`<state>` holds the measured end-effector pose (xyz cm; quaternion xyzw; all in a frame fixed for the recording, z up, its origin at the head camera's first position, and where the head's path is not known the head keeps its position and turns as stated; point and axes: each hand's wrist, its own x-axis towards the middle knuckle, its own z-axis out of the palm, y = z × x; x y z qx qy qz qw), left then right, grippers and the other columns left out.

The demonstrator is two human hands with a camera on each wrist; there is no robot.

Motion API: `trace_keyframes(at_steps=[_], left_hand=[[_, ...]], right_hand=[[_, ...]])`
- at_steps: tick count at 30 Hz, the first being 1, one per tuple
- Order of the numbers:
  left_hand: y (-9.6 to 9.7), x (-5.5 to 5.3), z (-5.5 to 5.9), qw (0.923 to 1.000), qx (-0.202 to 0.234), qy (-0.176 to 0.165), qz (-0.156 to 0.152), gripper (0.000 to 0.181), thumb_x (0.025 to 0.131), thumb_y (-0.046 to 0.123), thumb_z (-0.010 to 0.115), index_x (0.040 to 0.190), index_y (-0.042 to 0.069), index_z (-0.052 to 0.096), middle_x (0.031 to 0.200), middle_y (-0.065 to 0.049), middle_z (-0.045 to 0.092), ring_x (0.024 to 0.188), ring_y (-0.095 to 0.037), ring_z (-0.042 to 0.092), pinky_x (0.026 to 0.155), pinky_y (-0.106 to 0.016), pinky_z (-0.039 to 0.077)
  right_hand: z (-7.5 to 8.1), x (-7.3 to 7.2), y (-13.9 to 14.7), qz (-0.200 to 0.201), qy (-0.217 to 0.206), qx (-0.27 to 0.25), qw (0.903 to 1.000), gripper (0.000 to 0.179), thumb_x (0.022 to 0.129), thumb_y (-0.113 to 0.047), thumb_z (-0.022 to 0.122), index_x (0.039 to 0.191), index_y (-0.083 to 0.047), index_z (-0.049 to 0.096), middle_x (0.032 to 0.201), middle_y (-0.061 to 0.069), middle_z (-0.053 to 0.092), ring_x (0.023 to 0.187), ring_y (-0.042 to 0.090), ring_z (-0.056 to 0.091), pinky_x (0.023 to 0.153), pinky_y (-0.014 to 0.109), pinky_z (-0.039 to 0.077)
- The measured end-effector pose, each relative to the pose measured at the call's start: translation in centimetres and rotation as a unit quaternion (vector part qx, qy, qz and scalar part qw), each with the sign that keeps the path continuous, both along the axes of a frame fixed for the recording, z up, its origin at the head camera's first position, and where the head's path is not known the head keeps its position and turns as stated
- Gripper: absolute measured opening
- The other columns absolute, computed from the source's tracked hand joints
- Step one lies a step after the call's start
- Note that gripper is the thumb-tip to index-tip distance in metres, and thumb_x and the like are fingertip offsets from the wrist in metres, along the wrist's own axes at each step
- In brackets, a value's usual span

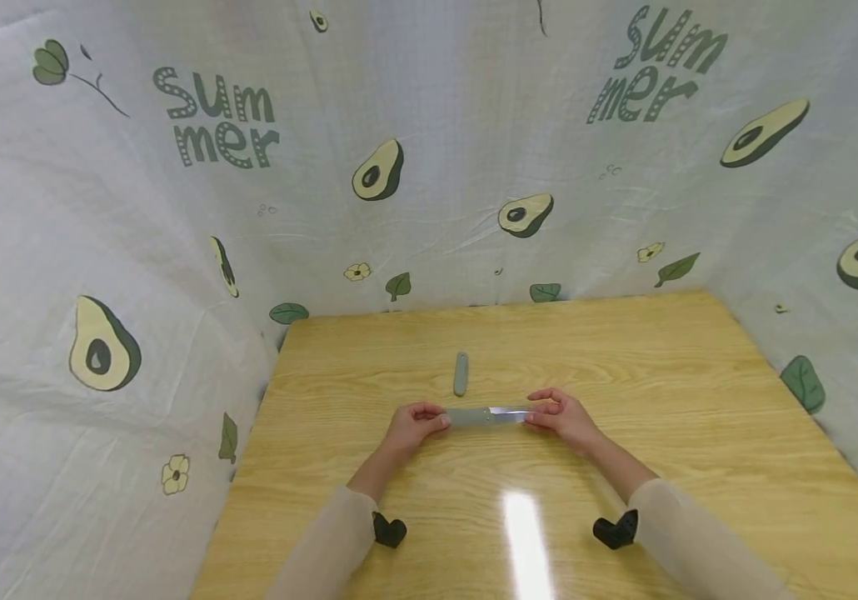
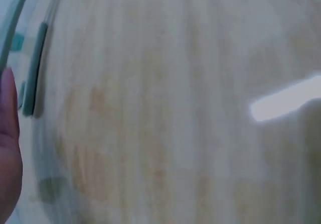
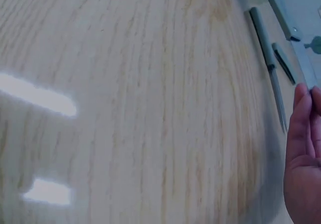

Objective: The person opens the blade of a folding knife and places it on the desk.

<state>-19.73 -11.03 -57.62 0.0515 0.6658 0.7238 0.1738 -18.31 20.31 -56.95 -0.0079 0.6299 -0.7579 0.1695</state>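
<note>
A knife (image 1: 468, 417) with a grey-green handle and a shiny blade is held level, crosswise, between both hands. At the handle's end, my left hand (image 1: 412, 429) pinches it with thumb and fingers. The right hand (image 1: 562, 421) grips the blade near its tip, hiding the tip. The right wrist view shows the knife's handle (image 3: 283, 13) raised off the table. Below it is a second knife-like shape (image 3: 262, 35) with a thin blade; the head view does not show it apart. Just behind the held knife lies a short grey-green piece (image 1: 461, 373), its kind unclear.
The wood-grain table (image 1: 369, 350) is glossy, with a bright light reflection near the front. White cloth (image 1: 444, 108) printed with avocados hangs along the back and both sides. Black wrist cameras (image 1: 389, 530) sit at the beige sleeves (image 1: 331, 542).
</note>
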Motion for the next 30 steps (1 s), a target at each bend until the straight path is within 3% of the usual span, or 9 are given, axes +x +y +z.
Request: trace_keyframes(at_steps=[3,12,17,22,26,30], left_hand=[[0.6,0.7,-0.3,0.9982,-0.042,-0.028,0.034,0.037,0.084,0.003,0.073,0.117,-0.010,0.063,0.085,0.000,0.063,0.077,-0.006,0.064,0.080,-0.030,0.059],[1.6,1.6,-0.9,0.9836,-0.122,-0.004,0.133,0.051,0.079,0.004,0.077,0.127,-0.004,0.060,0.089,-0.009,0.067,0.071,-0.004,0.063,0.071,-0.024,0.059],[1.9,2.1,-0.7,0.9630,-0.209,0.022,0.169,0.056,0.076,0.018,0.083,0.126,0.001,0.063,0.088,-0.009,0.071,0.071,-0.005,0.063,0.065,-0.020,0.056],[2.2,2.3,-0.4,0.9380,-0.277,0.046,0.203,0.059,0.071,0.027,0.086,0.121,0.004,0.066,0.082,-0.005,0.072,0.070,-0.008,0.064,0.062,-0.022,0.052],[2.4,2.1,-0.3,0.9278,-0.301,0.048,0.214,0.060,0.068,0.029,0.088,0.118,0.004,0.067,0.078,-0.003,0.070,0.068,-0.008,0.062,0.062,-0.023,0.050],[2.7,1.9,0.0,0.9232,-0.316,0.044,0.215,0.059,0.066,0.030,0.089,0.115,0.003,0.069,0.076,-0.002,0.067,0.067,-0.009,0.058,0.062,-0.024,0.048]], right_hand=[[-0.4,0.4,0.1,-0.013,-0.028,0.012,0.9994,0.056,0.090,0.005,0.061,0.137,0.015,0.030,0.084,0.001,0.071,0.084,0.014,0.072,0.082,0.028,0.058],[-0.3,0.8,-1.3,-0.093,-0.092,0.041,0.9905,0.079,0.084,0.005,0.069,0.146,0.006,0.020,0.081,0.008,0.069,0.075,0.017,0.073,0.073,0.025,0.059],[0.3,0.7,-2.2,-0.135,-0.118,0.081,0.9804,0.085,0.081,0.005,0.072,0.148,0.000,0.020,0.084,0.014,0.068,0.071,0.018,0.073,0.069,0.025,0.059],[0.7,0.7,-2.9,-0.147,-0.108,0.150,0.9718,0.090,0.077,0.002,0.078,0.147,-0.003,0.021,0.102,0.032,0.061,0.065,0.017,0.072,0.064,0.025,0.059],[0.7,0.6,-3.2,-0.150,-0.097,0.184,0.9665,0.091,0.076,0.001,0.079,0.146,-0.003,0.022,0.114,0.042,0.052,0.060,0.015,0.071,0.061,0.025,0.059],[0.9,0.6,-3.4,-0.149,-0.095,0.201,0.9634,0.090,0.076,0.001,0.079,0.145,-0.003,0.022,0.107,0.038,0.057,0.058,0.015,0.070,0.060,0.026,0.059]])
